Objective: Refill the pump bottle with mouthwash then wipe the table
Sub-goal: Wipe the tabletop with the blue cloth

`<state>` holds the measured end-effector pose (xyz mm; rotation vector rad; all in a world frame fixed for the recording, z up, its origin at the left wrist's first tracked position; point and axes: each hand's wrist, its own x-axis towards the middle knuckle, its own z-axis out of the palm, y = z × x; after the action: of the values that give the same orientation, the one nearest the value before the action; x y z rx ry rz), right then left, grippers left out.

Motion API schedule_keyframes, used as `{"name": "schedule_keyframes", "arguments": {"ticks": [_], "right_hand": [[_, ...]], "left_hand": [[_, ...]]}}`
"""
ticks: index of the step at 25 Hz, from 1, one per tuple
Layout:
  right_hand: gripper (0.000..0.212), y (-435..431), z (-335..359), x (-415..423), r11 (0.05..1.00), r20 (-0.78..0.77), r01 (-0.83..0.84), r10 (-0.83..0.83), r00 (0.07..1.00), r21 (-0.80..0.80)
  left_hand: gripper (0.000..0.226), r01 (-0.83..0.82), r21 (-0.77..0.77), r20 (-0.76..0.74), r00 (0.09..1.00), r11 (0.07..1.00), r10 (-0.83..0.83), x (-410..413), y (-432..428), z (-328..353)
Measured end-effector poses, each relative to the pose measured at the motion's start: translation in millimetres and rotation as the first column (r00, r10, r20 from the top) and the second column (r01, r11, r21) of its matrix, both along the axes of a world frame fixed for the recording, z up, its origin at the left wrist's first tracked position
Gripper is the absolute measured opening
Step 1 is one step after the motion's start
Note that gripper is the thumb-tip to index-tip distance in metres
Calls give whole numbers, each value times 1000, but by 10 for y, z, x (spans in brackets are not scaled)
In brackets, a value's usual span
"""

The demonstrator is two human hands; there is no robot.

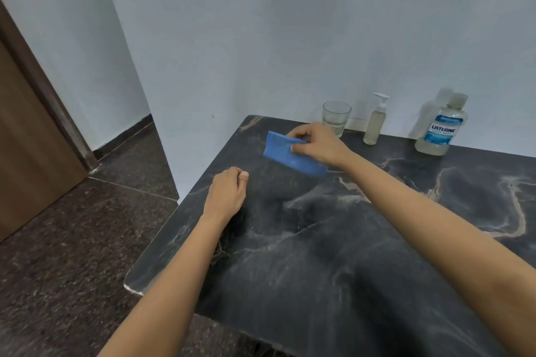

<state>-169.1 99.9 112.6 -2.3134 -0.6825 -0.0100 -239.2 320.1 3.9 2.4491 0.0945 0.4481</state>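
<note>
My right hand (317, 145) pinches a folded blue cloth (285, 155) near the far left of the dark marble table (333, 240); the cloth's lower edge lies against the tabletop. My left hand (227, 193) rests on the table in a loose fist, with nothing in it, a short way in front of the cloth. Against the back wall stand a clear pump bottle (375, 122) with a white pump and pale liquid, and to its right a capped mouthwash bottle (441, 127) with a blue label.
A glass tumbler (336, 117) stands at the back, just behind my right hand. The table's left edge drops to a dark speckled floor (72, 255). A brown door (26, 139) is at the far left. A white wall backs the table.
</note>
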Motion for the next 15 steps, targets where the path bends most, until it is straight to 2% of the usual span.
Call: {"name": "schedule_keyframes", "arguments": {"ticks": [6, 11, 15], "right_hand": [[36, 304, -307, 1061, 975, 251, 192, -160, 955, -108], [40, 431, -556, 1679, 935, 354, 294, -212, 911, -197], [38, 564, -652, 1970, 899, 438, 315, -162, 884, -303]], "left_hand": [[35, 15, 71, -25, 1000, 997, -13, 686, -1, -107], [43, 24, 82, -68, 998, 996, -19, 1111, -34, -169], [30, 19, 132, 20, 1000, 991, -22, 1193, -64, -324]]}}
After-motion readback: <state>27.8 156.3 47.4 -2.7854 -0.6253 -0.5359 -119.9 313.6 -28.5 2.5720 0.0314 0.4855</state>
